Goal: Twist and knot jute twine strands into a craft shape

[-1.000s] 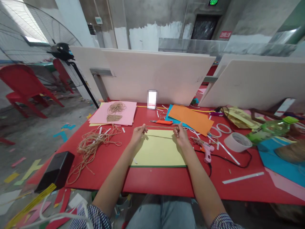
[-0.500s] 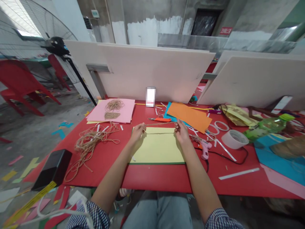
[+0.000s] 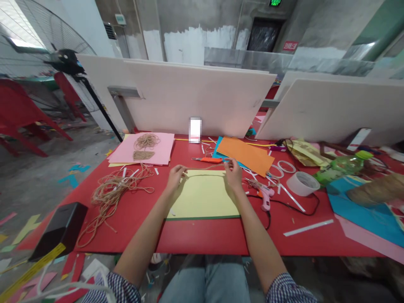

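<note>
A length of brown twine (image 3: 206, 168) runs between my two hands, sagging slightly above the top edge of a pale yellow sheet (image 3: 203, 195). My left hand (image 3: 176, 176) pinches one end near the sheet's upper left corner. At the upper right corner, my right hand (image 3: 232, 172) pinches the other end. Just beyond the twine lies an orange utility knife (image 3: 211, 160). Under the yellow sheet a dark green edge shows along the front. A pink glue gun (image 3: 266, 198) rests to the right of my right hand.
Left of the sheet is a loose heap of twine (image 3: 115, 189); behind it, coiled twine (image 3: 147, 142) lies on pink paper (image 3: 162, 147). Orange card (image 3: 246, 153), a tape roll (image 3: 303, 184) and a green bottle (image 3: 344, 168) stand or lie to the right. White boards (image 3: 195, 92) rise behind.
The twine between my hands has gone from nearly straight to slightly slack. The whole view has shifted a little; both hands keep their pinch near the sheet's top corners.
</note>
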Demonstrator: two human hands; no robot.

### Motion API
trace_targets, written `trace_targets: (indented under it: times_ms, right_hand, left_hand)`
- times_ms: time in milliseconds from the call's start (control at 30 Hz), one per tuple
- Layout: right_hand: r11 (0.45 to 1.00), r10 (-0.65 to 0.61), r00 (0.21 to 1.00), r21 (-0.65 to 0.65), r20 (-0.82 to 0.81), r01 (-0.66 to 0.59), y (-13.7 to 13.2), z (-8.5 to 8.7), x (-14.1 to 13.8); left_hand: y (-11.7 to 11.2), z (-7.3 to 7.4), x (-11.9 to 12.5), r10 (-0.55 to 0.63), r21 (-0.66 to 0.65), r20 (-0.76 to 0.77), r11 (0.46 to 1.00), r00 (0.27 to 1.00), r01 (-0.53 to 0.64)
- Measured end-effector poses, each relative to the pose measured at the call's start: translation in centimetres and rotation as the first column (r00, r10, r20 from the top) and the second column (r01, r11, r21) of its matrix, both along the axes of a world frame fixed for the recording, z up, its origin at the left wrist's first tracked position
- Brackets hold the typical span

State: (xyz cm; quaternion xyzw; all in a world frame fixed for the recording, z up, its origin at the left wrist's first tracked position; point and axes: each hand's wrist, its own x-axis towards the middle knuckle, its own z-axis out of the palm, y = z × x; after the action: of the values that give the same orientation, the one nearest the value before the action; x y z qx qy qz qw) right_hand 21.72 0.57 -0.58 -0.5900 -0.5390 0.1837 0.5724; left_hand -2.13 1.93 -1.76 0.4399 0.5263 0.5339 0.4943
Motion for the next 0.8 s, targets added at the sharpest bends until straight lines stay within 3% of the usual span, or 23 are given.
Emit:
trace_targets:
  times_ms: [267, 467, 567, 667, 733, 800]
  right_hand:
    - [0.994, -0.108, 0.987, -0.016, 0.122, 0.111, -0.2, 0.4, -0.1]
    - [0.996, -0.093, 0.996, -0.017, 0.019, 0.093, -0.5, 1.1, 0.7]
    - [0.999, -0.034, 0.999, -0.018, -0.004, 0.034, -0.5, 1.4, 0.4]
    - [0.989, 0.143, 0.987, -0.025, -0.071, -0.145, -0.7, 1.6, -1.0]
    - [0.962, 0.267, 0.954, -0.019, -0.136, -0.272, -1.0, 1.8, -2.3]
    - [0.937, 0.342, 0.922, -0.012, -0.18, -0.35, -1.4, 1.9, -3.4]
  left_hand:
    - [-0.2, 0.3, -0.5, 0.128, 0.082, -0.049, 0.989, 0.991, -0.123]
    - [0.3, 0.2, -1.1, 0.165, 0.1, -0.093, 0.983, 0.982, -0.155]
    - [0.3, 0.1, -1.4, 0.17, 0.137, -0.242, 0.981, 0.955, -0.14]
    - [-0.3, 0.4, -0.9, 0.289, 0.326, -0.432, 0.933, 0.855, -0.151]
    - [-1.0, 0.8, 0.1, 0.256, 0.42, -0.503, 0.907, 0.826, -0.026]
    - [-1.7, 1.2, 1.3, 0.059, 0.421, -0.547, 0.881, 0.835, 0.214]
